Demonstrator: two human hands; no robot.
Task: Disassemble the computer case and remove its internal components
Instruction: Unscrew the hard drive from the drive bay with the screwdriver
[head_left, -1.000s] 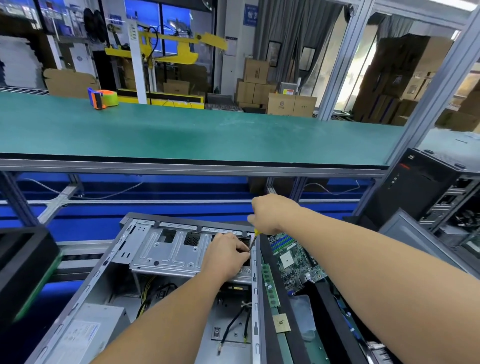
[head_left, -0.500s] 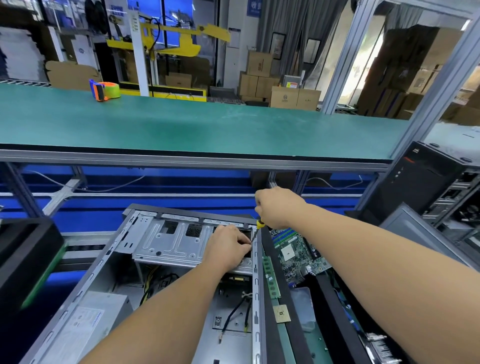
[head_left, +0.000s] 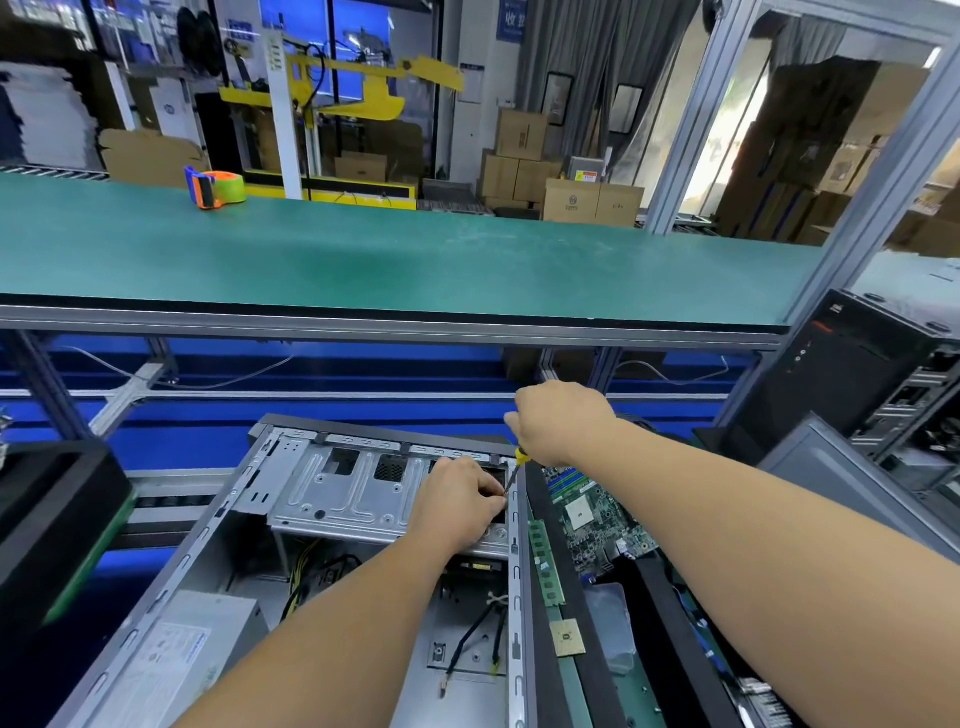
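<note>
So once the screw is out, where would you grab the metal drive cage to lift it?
Probably the drive cage by its near edge, coming from above on the left, where the open case leaves a gap under that edge for fingers. The left hand and screwdriver crowd the right end.

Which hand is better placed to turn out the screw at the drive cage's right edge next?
The right hand: it already grips the screwdriver, tip down at the drive cage edge. The left hand rests on the cage, steadying near the tip.
</note>
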